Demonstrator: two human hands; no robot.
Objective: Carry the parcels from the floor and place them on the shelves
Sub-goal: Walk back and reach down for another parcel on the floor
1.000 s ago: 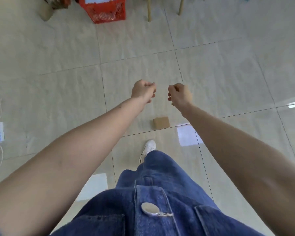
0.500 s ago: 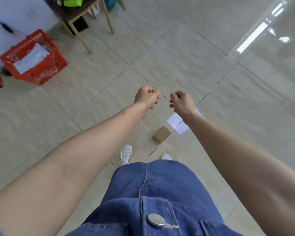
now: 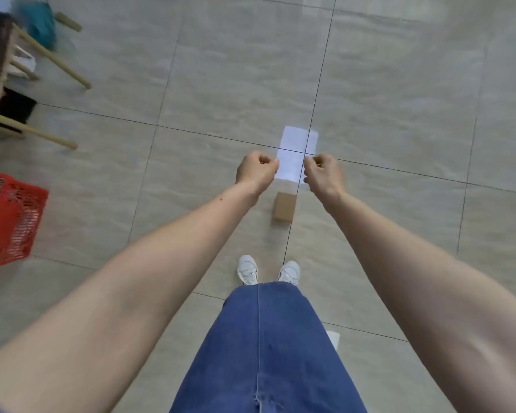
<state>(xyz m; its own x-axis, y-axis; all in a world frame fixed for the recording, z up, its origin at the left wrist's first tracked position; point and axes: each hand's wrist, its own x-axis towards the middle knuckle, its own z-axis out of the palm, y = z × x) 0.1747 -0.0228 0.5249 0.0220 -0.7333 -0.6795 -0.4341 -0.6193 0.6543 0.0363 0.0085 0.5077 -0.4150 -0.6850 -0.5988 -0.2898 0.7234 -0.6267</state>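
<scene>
Plainly, from the head view, both arms reach forward over the tiled floor [image 3: 399, 99], each grip curled into an empty fist: the left hand [image 3: 256, 172] and right hand [image 3: 322, 173] sit side by side, nothing pinched in either. One small cardboard parcel [image 3: 284, 206] lies on the floor, just ahead of the white sneakers [image 3: 268, 272]. Seen from above, the parcel lies below the gap between the fists and well beneath them, untouched. With fists closed and the parcel low, a hasty stoop could knock it away; no shelf is visible from here.
</scene>
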